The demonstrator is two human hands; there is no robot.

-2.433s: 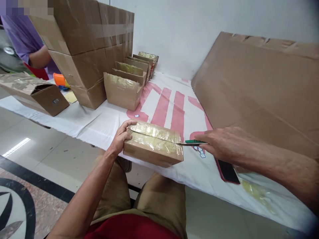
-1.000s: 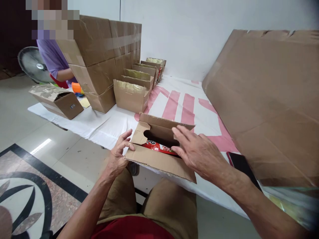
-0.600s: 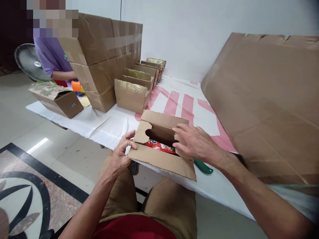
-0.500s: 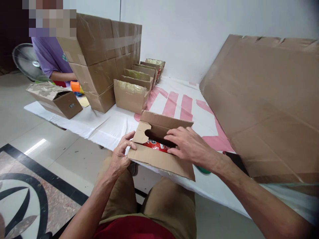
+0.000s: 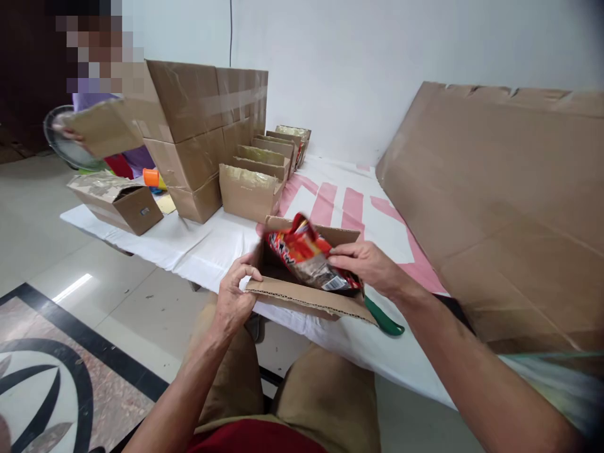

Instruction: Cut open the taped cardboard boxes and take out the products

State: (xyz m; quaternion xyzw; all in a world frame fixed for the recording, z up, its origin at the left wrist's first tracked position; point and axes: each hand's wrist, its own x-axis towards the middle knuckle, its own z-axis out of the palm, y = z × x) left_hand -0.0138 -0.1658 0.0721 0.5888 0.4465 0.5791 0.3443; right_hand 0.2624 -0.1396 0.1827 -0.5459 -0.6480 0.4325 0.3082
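Note:
In front of me at the table's near edge stands an open cardboard box (image 5: 302, 294), its near flap folded outward. My left hand (image 5: 238, 288) grips the box's left front corner, fingers curled over the edge. My right hand (image 5: 365, 264) pinches the right end of a shiny red snack packet (image 5: 309, 251) with white lettering and a barcode. The packet is tilted, its left end raised above the box opening and its lower right part still inside. The box's bottom is in shadow.
Taped cartons (image 5: 189, 148) are stacked at the left, with a row of open boxes (image 5: 250, 192) behind. A single box (image 5: 117, 204) lies far left. A large cardboard box (image 5: 500, 207) fills the right. A green object (image 5: 387, 321) lies beside my box. Another person holds cardboard (image 5: 104, 129).
My right hand has taken hold of the red packet and lifted it partly out of the box. The left inner flap has swung out of sight. The other person has raised a piece of cardboard.

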